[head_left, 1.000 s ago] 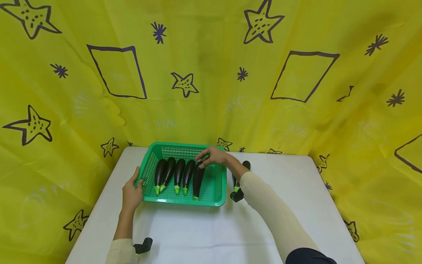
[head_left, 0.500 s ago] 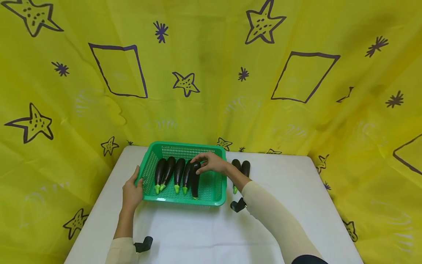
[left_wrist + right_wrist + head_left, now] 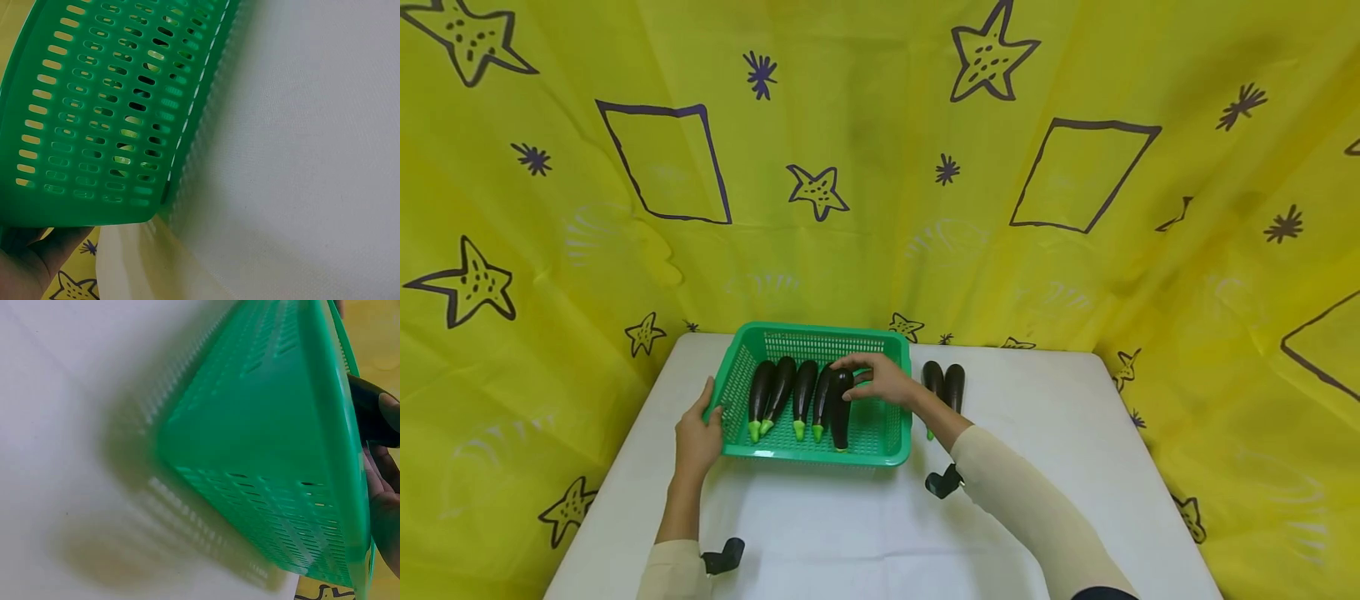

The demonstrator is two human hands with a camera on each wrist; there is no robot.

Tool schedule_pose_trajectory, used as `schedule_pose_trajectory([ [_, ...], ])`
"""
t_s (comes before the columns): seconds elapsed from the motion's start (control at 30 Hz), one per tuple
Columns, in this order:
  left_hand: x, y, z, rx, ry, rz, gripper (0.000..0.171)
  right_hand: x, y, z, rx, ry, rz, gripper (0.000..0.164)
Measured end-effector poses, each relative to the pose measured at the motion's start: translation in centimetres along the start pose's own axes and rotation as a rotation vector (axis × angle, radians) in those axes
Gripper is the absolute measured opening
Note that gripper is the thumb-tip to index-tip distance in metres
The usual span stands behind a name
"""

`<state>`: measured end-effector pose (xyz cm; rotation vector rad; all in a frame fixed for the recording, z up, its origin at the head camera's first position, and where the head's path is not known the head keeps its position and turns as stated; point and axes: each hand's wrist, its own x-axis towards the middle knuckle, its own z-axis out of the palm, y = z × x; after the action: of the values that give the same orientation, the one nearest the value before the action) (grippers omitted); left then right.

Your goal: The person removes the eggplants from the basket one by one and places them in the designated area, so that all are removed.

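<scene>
My left hand (image 3: 698, 439) grips the left side of a green plastic basket (image 3: 820, 457), thumb at the rim. In the left wrist view, part of that hand (image 3: 31, 269) shows below the perforated basket wall (image 3: 81, 206). Several dark eggplants (image 3: 762, 392) lie in a row inside, green stem ends toward me. With thumb and fingers my right hand (image 3: 883, 379) pinches the upper end of the rightmost eggplant (image 3: 841, 417), which leans close against its neighbour (image 3: 822, 400). In the right wrist view, this held eggplant (image 3: 369, 412) pokes above the basket rim (image 3: 331, 425).
Two more eggplants (image 3: 932, 379) lie side by side on the white table (image 3: 1037, 417), right of the basket, partly behind my right forearm. A yellow patterned curtain (image 3: 880, 250) hangs behind and on both sides.
My right hand has shifted slightly left with the eggplant, bringing it up against the neighbouring one. The two eggplants on the table show more fully. My left hand has stayed on the basket.
</scene>
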<state>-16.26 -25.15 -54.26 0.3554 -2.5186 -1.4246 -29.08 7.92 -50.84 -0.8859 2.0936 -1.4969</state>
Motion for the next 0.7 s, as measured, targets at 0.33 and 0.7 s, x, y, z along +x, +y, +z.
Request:
schedule_pose_trajectory([
  [0.33, 0.0, -0.1, 0.0, -0.002, -0.006, 0.003, 0.056, -0.7, -0.4, 0.3, 0.033, 0.132, 0.021, 0.048],
  [0.7, -0.1, 0.1, -0.1, 0.010, -0.004, 0.014, 0.056, -1.9, -1.0, -0.8, 0.140, 0.294, -0.002, 0.046],
])
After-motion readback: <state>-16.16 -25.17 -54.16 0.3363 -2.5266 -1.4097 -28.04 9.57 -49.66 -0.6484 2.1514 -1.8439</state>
